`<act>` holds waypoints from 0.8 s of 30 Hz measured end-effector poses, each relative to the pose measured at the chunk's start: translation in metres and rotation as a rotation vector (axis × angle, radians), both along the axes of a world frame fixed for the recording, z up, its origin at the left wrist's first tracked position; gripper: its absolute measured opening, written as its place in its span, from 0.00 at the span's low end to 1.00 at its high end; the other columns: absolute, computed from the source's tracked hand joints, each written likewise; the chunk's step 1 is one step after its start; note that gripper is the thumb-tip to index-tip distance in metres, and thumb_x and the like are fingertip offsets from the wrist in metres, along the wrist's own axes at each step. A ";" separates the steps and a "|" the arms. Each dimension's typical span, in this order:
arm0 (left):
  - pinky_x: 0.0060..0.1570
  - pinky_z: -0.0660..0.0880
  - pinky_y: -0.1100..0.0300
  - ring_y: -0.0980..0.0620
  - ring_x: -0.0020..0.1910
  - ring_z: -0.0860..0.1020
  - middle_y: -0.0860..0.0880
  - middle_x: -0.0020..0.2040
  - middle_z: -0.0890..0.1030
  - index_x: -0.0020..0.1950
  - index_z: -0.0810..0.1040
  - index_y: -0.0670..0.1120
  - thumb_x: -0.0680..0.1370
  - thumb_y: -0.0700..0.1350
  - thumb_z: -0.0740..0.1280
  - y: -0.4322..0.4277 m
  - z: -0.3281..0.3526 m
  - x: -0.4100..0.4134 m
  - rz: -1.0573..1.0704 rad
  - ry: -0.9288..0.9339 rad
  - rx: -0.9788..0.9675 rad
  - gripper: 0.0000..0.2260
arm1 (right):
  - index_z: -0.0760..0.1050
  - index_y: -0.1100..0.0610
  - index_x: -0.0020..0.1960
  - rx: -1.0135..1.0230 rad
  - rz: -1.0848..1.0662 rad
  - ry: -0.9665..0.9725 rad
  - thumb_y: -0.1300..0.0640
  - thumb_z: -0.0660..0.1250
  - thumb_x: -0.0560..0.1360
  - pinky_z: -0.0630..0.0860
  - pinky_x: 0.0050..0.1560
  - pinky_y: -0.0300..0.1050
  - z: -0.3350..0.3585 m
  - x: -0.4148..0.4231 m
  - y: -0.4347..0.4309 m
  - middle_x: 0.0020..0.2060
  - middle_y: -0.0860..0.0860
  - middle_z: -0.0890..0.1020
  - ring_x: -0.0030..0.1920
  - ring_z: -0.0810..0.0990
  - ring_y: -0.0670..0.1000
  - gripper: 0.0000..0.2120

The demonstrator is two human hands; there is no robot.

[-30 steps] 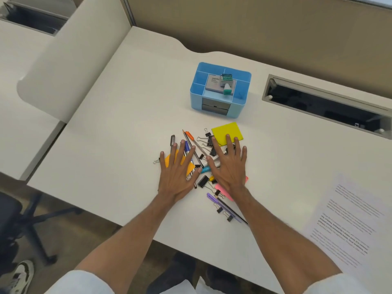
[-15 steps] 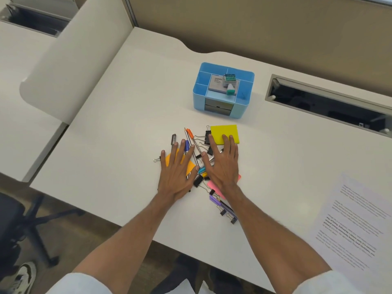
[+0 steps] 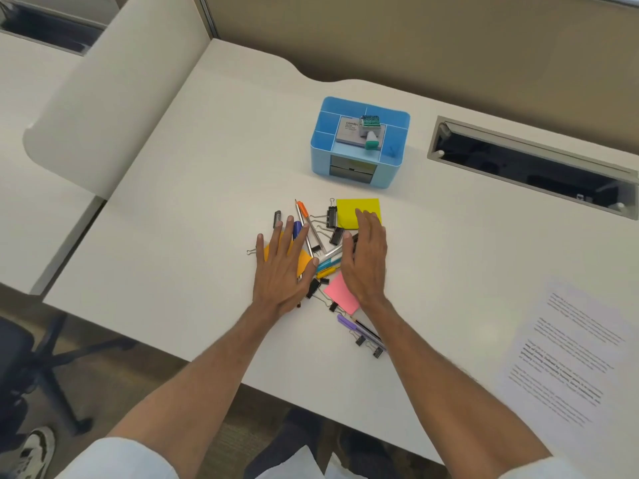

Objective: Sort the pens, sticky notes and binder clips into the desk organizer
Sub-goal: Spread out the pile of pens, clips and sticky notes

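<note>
A heap of pens, binder clips and sticky notes lies mid-desk. My left hand point(image 3: 281, 267) rests flat, fingers spread, on an orange sticky pad point(image 3: 304, 261) and several pens point(image 3: 313, 233). My right hand point(image 3: 366, 257) lies flat with fingers together over the heap's right side, fingertips on a yellow sticky pad point(image 3: 356, 210). A pink sticky pad point(image 3: 339, 293) shows beside the right wrist. Black binder clips point(image 3: 331, 217) lie scattered, and a purple pen point(image 3: 356, 328) lies nearer me. The blue desk organizer point(image 3: 359, 169) stands behind the heap, holding a stamp pad and stamp.
A printed sheet point(image 3: 574, 354) lies at the right front of the desk. A cable slot point(image 3: 532, 164) is cut into the desk at the right rear. A curved divider panel point(image 3: 114, 98) stands on the left, and an office chair base point(image 3: 45, 361) is below the desk edge.
My right hand has drawn its fingers together and slid left toward the left hand, pushing the heap tighter. The left hand has stayed where it was.
</note>
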State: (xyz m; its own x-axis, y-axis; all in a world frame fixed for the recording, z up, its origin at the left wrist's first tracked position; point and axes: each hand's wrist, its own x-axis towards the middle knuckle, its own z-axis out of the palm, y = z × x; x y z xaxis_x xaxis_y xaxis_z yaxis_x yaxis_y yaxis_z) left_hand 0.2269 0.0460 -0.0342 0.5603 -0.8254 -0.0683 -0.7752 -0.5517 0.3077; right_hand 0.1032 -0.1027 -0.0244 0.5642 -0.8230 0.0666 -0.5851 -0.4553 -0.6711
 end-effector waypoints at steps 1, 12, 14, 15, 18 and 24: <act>0.87 0.46 0.35 0.49 0.90 0.41 0.52 0.90 0.41 0.89 0.44 0.57 0.88 0.64 0.54 0.000 0.002 0.000 -0.004 -0.004 -0.001 0.33 | 0.67 0.57 0.81 -0.003 0.004 -0.021 0.56 0.60 0.87 0.55 0.85 0.56 0.001 -0.009 -0.002 0.81 0.54 0.68 0.84 0.61 0.54 0.23; 0.86 0.55 0.37 0.47 0.90 0.47 0.49 0.90 0.47 0.90 0.49 0.49 0.89 0.56 0.57 0.024 0.008 -0.095 -0.247 -0.064 -0.137 0.32 | 0.77 0.50 0.49 -0.262 0.236 0.179 0.43 0.69 0.78 0.71 0.35 0.44 0.000 -0.175 0.056 0.43 0.45 0.77 0.40 0.77 0.49 0.10; 0.87 0.56 0.39 0.47 0.90 0.47 0.48 0.90 0.46 0.90 0.48 0.48 0.89 0.53 0.56 0.039 0.001 -0.125 -0.400 -0.086 -0.108 0.31 | 0.78 0.48 0.55 -0.233 0.293 0.188 0.41 0.68 0.77 0.70 0.35 0.37 -0.002 -0.201 0.063 0.47 0.43 0.77 0.41 0.78 0.47 0.13; 0.87 0.55 0.41 0.47 0.90 0.46 0.48 0.90 0.45 0.90 0.47 0.48 0.89 0.53 0.55 0.047 -0.002 -0.138 -0.453 -0.094 -0.085 0.31 | 0.79 0.48 0.59 -0.222 0.325 0.200 0.40 0.68 0.77 0.69 0.37 0.34 -0.002 -0.211 0.065 0.49 0.43 0.78 0.42 0.79 0.46 0.16; 0.88 0.54 0.45 0.50 0.90 0.44 0.50 0.90 0.42 0.90 0.43 0.49 0.91 0.53 0.52 0.063 -0.007 -0.167 -0.461 -0.079 -0.012 0.30 | 0.77 0.50 0.69 -0.218 0.410 0.262 0.38 0.67 0.78 0.71 0.42 0.32 -0.001 -0.228 0.067 0.57 0.46 0.80 0.47 0.80 0.46 0.25; 0.89 0.49 0.48 0.52 0.89 0.39 0.53 0.89 0.35 0.89 0.36 0.51 0.91 0.56 0.48 0.078 -0.004 -0.179 -0.343 -0.009 0.062 0.31 | 0.79 0.50 0.69 -0.232 0.404 0.319 0.49 0.65 0.84 0.73 0.39 0.36 0.003 -0.224 0.069 0.57 0.49 0.80 0.45 0.81 0.50 0.15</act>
